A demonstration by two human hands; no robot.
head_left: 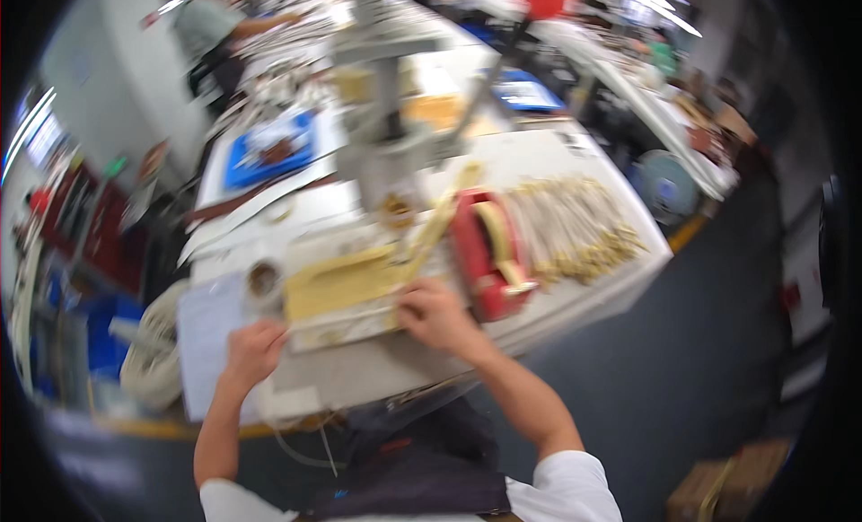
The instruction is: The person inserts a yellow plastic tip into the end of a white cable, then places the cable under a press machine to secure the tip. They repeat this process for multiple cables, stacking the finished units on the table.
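Clock positions are taken from a yellow sheet (339,283) on the worktable (558,308), with twelve pointing away from the person; motion blur softens everything.

At eight o'clock, the left hand (256,347) has its fingers drawn in, thumb close to the index finger, at the left end of a pale strip (346,327) running along the sheet's near edge. At four o'clock, the right hand (437,315) is half curled, fingertips at the strip's right end. Blur hides the fingertips, so whether either hand actually grips the strip cannot be told.

Just beyond the right hand, toward three o'clock, stands a red tape dispenser (478,275) with yellowish tape. Past it, a row of pale cords with yellowish ends (579,233) lies on the tabletop.

At nine o'clock sits a roll of tape (263,281); at eight, left of the left hand, a white paper (203,347). Beyond that paper is a thick pale coil (157,356).

At one o'clock rises a grey upright machine (384,154). At eleven lies a blue tray (301,145), and farther out another person (205,28) stands, an arm stretched over a long cluttered table. Far off at four is a cardboard box (718,491).
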